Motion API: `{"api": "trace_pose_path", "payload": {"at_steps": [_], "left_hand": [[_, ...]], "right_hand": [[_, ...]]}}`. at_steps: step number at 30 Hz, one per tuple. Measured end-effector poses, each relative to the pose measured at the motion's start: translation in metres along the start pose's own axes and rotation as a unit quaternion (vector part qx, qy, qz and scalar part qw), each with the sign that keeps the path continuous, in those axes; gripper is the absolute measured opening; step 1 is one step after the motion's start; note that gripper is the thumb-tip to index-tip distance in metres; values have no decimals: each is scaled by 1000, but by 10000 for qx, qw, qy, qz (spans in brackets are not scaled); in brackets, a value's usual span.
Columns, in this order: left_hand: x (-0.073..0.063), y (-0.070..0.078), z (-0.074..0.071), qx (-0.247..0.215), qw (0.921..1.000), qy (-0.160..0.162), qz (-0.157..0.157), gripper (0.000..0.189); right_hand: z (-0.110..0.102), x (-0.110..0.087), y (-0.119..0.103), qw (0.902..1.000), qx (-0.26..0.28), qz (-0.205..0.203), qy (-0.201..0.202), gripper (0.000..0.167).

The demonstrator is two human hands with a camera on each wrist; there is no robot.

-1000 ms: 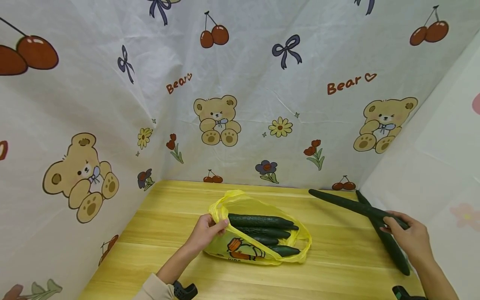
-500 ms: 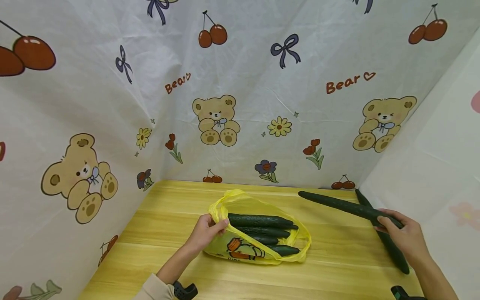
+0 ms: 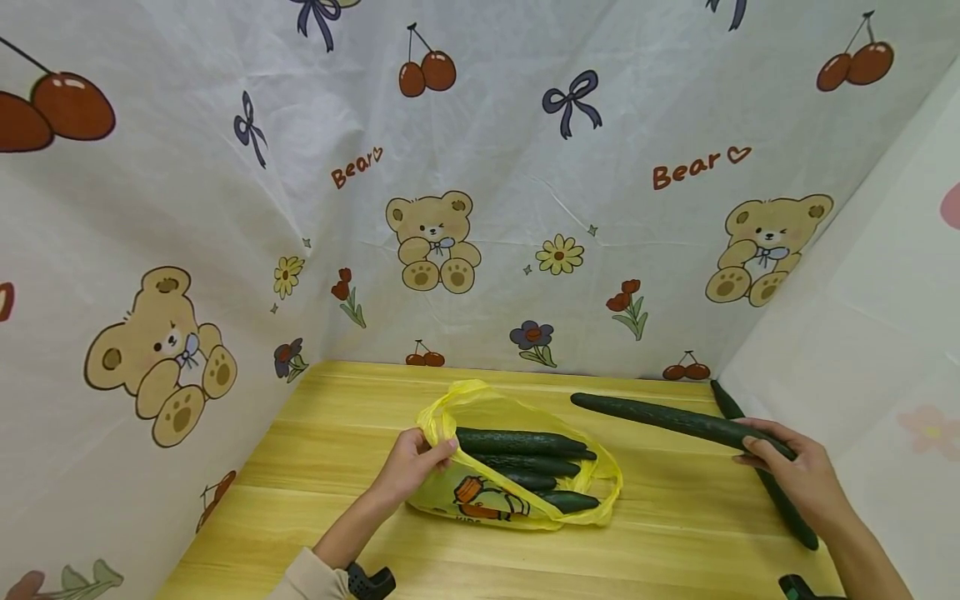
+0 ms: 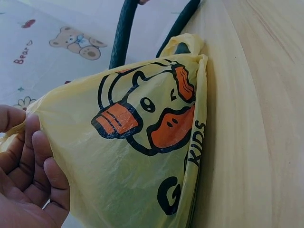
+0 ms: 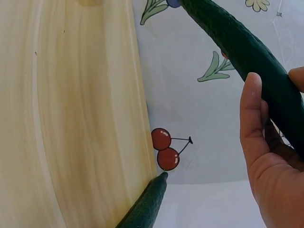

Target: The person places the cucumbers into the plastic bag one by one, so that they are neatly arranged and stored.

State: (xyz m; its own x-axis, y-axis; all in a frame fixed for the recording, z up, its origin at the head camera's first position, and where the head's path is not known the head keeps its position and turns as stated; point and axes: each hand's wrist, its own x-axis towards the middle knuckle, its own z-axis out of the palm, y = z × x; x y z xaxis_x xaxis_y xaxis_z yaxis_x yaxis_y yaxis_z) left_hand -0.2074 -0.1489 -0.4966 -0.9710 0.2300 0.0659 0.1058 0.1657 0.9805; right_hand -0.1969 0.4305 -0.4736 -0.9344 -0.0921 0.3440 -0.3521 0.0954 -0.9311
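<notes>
A yellow plastic bag (image 3: 517, 518) with a printed duck lies on its side, its mouth spread. Several cucumbers (image 3: 525, 442) lie inside, side by side. My left hand (image 3: 416, 462) pinches the bag's rim at the upper left corner, and the left wrist view has the fingers curled at the stretched plastic. Over the right side of the table, my right hand (image 3: 795, 471) grips a long dark green cucumber (image 3: 660, 415) near one end. Its far tip points left, toward the bag's mouth. In the right wrist view, thumb and fingers close around this cucumber (image 5: 247, 52).
Another cucumber (image 3: 787, 508) lies on the wooden table (image 3: 660, 550) at the right, partly behind the right hand. White cloth walls (image 3: 495, 150) printed with bears and cherries stand at the back and both sides.
My right hand has moved left with its cucumber, whose tip is now nearer the bag and slightly lower in view. The left hand and the bag have stayed put.
</notes>
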Motion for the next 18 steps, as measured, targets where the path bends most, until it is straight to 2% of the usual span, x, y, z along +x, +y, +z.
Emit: {"api": "trace_pose_path", "payload": {"at_steps": [6, 11, 18], "left_hand": [[0, 0, 0, -47, 10000, -1, 28, 27], [1, 1, 1, -65, 10000, 0, 20, 27], [1, 1, 1, -69, 9999, -49, 68, 27]], "right_hand": [[6, 0, -4, 9992, -348, 31, -219, 31], [11, 1, -6, 9982, -439, 10, -399, 34], [23, 6, -7, 9977, -166, -90, -650, 34]]}}
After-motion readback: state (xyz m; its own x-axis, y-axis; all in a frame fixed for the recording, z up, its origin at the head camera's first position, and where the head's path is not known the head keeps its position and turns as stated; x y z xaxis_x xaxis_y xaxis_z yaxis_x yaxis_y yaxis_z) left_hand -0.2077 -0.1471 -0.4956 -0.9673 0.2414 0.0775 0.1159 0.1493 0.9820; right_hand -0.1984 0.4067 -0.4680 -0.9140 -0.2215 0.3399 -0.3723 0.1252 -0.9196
